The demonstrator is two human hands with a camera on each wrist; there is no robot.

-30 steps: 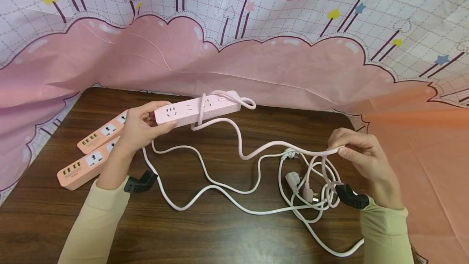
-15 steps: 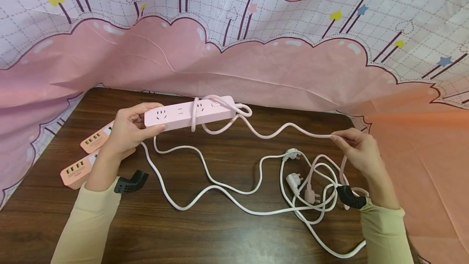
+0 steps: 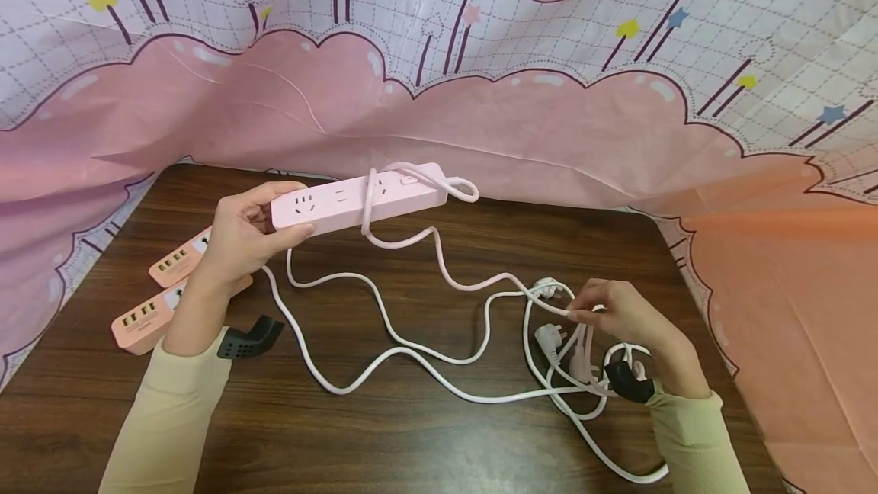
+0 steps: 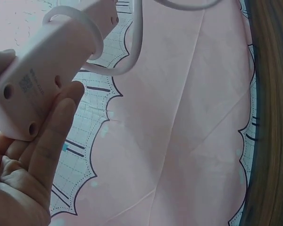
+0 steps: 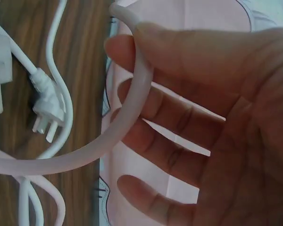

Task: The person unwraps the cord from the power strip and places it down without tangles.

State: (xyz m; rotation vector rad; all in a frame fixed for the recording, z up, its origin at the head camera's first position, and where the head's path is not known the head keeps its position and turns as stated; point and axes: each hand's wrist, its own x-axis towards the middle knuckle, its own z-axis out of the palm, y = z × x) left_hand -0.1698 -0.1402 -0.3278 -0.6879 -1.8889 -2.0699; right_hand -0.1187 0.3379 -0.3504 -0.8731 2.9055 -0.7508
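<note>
While the left hand (image 3: 240,238) is gripping the pink strip (image 3: 357,204) by its end and holding it above the table (image 3: 384,433), at 10 o'clock of the view, the right hand (image 3: 620,319) is pinching the pink cord (image 3: 453,274) near 4 o'clock, just over the white plugs (image 3: 552,338). One cord turn is lying around the strip. I am judging that the cord is risking to catch in the white cables (image 3: 384,353) beside it, because they are crossing each other, and the loose turn may be slipping off
</note>
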